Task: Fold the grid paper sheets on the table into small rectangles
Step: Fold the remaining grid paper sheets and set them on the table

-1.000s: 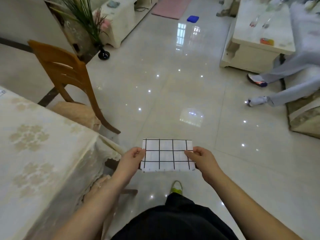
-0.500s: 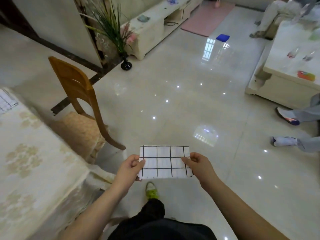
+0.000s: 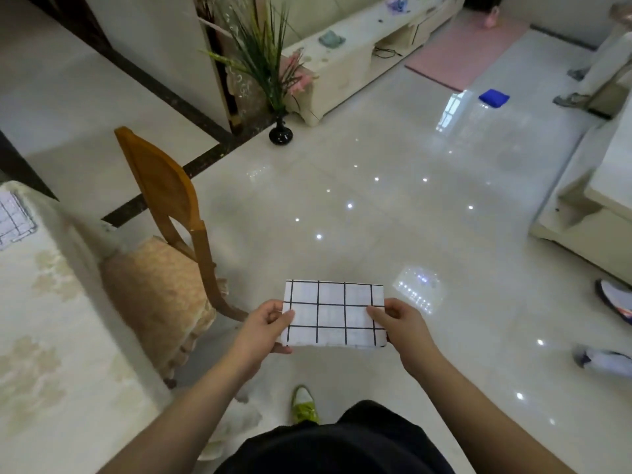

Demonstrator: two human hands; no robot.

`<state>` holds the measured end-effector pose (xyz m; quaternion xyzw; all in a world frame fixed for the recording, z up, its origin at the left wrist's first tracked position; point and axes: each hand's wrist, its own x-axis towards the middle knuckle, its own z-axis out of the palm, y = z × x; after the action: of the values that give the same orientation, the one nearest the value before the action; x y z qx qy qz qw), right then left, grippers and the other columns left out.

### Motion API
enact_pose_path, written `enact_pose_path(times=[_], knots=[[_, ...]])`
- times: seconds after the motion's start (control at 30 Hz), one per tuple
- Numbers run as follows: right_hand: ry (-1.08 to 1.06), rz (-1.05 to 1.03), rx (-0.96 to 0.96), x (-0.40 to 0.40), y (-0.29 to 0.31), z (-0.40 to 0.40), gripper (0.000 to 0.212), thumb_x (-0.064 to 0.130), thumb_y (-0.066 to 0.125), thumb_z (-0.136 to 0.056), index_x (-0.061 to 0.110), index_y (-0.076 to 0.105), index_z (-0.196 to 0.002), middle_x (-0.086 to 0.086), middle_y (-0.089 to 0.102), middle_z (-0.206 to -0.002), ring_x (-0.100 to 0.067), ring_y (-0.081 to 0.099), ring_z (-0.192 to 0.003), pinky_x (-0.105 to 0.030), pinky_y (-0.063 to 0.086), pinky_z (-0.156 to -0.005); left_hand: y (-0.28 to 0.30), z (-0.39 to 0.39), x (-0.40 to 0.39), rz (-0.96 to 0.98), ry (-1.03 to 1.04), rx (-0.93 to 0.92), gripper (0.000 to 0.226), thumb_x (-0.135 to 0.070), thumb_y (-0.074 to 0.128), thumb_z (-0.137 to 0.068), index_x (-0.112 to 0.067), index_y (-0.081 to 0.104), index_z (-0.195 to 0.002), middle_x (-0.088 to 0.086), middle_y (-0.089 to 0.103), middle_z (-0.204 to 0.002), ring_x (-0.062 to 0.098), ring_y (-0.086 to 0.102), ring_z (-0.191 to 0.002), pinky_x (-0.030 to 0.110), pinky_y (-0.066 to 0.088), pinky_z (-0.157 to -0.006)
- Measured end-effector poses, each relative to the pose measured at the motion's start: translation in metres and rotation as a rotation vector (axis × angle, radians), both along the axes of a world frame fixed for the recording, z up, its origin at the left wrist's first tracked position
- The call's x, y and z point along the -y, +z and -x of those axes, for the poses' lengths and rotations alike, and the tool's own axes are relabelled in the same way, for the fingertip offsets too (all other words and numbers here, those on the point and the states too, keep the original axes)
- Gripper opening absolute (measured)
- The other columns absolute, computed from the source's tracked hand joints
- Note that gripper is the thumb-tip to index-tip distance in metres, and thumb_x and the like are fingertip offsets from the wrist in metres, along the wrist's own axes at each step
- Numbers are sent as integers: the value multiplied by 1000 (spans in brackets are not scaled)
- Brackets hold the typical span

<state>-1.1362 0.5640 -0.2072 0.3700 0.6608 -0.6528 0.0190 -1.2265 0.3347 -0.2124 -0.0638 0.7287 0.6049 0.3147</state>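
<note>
A folded sheet of white grid paper (image 3: pixel 333 314) with black lines hangs in the air above the floor, in front of my waist. My left hand (image 3: pixel 265 328) pinches its left edge, thumb on top. My right hand (image 3: pixel 402 325) pinches its right edge the same way. The table (image 3: pixel 51 336) with a pale floral cloth lies to my left. Another grid paper sheet (image 3: pixel 13 218) lies flat on it at the far left edge of the view.
A wooden chair (image 3: pixel 164 213) with a cushioned seat stands beside the table. A black vase with a plant (image 3: pixel 280 133) stands on the glossy tiled floor ahead. A low white table (image 3: pixel 588 206) is at the right, with another person's feet (image 3: pixel 612 299) near it.
My view has swung left and up, bringing the chair, the vase and the sheet on the table into sight. Both hands keep their hold on the folded paper.
</note>
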Motion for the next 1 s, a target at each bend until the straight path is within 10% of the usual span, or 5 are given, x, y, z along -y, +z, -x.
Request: enact_pose_path(times=[0.47,0.7,0.87,1.0], knots=[[169,-16,-49,-102,7,227,9,18,67,-89,13,72,-85,-7,75,-83,-25,71,-82,-43,56,-79,7,180,-96,67,204,65,15,-21,59,-96,-14,56,-83,8,43,-80,27,48,-73,17,45,-38],[329,-36,-88,-145,18,337,11,19,65,-90,13,71,-83,-3,74,-77,-20,71,-75,-30,55,-66,34,267,-134,73,277,-11,16,-18,62,-94,-15,60,-78,-2,53,-66,14,52,-67,34,58,-62],[442,-13,-147,-143,22,407,45,46,67,-76,5,63,-91,-27,64,-96,-46,61,-91,-57,52,-83,43,315,-131,19,410,11,27,-26,59,-95,0,58,-102,14,62,-89,27,61,-78,35,59,-63],[487,41,-142,-125,28,468,25,16,65,-89,14,62,-65,2,63,-59,-13,58,-58,-19,46,-55,43,356,-110,54,467,-81,39,-44,65,-83,-6,61,-86,11,59,-81,24,56,-73,35,50,-66]])
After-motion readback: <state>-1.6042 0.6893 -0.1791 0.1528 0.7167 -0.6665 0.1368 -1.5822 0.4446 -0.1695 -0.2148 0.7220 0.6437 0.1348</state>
